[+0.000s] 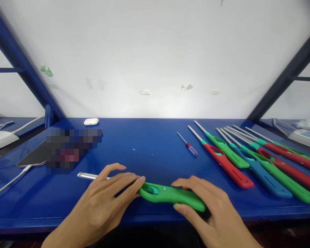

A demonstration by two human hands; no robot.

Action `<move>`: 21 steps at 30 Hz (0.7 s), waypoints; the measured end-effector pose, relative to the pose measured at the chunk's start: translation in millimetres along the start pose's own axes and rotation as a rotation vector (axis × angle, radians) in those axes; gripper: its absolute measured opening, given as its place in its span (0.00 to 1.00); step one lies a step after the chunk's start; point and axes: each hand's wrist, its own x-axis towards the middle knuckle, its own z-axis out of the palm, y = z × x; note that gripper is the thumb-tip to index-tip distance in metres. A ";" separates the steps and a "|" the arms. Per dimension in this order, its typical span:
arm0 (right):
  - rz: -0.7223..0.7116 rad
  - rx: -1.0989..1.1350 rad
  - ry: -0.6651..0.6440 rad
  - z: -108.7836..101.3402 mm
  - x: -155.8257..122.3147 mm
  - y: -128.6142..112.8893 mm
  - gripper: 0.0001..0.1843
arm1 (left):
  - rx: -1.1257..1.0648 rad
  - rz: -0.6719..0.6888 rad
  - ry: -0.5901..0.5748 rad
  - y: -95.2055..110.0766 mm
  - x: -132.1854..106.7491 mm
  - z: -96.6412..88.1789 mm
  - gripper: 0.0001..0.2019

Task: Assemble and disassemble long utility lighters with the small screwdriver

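Observation:
A green gas lighter (170, 195) with a teal trigger lies sideways between my hands, above the front of the blue table. Its silver barrel (86, 175) points left, partly covered by my left hand (105, 199). That hand is closed around the lighter's neck, its index finger and thumb side near the trigger opening. At the handle's right end, my right hand (209, 206) grips with thumb below and fingers above. Right of my hands, a red lighter (227, 165) is the nearest of several lighters lying on the table.
A small screwdriver (191, 149) with a purple handle lies behind my right hand. More green, blue and red lighters (263, 175) fan out at right. A phone (33, 155) with a white cable and a white earbud case (91, 121) are at left. A white wall (155, 51) stands behind.

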 end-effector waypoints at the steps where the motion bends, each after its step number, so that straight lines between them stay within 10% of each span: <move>1: 0.014 -0.018 0.004 -0.8 -0.5 -0.3 0.17 | 0.004 0.004 -0.002 -0.2 -1.1 0.0 0.17; 9: 0.083 0.149 -0.139 -11.2 10.9 -8.7 0.07 | 0.011 -0.022 -0.048 -0.5 -8.2 0.2 0.18; 21: -0.046 0.123 -0.002 6.4 2.0 4.5 0.05 | -0.012 -0.004 -0.066 2.8 2.3 0.9 0.13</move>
